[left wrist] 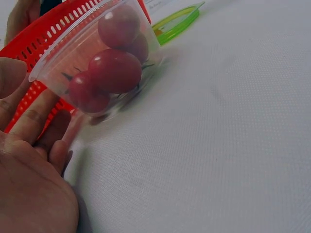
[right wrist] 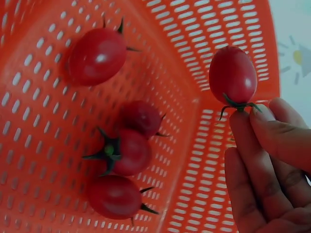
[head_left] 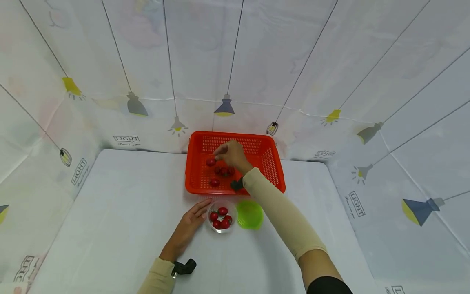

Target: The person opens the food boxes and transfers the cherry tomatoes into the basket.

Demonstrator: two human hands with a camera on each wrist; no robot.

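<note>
My right hand (head_left: 232, 155) is over the red basket (head_left: 235, 136), pinching a cherry tomato (right wrist: 233, 75) by its green stem end between thumb and finger. Several more cherry tomatoes (right wrist: 99, 56) lie on the basket floor, some bunched together. My left hand (head_left: 191, 220) rests on the table beside a clear round container (head_left: 222, 204), its fingers extended along the left side. In the left wrist view, several tomatoes (left wrist: 115, 71) show through the container's wall. Whether the left fingertips touch the container, I cannot tell.
Right of the container lies a translucent green lid (head_left: 250, 214) on the white table (head_left: 121, 228). The basket stands at the table's far side, close to a wall covering (head_left: 205, 57) printed with lamps.
</note>
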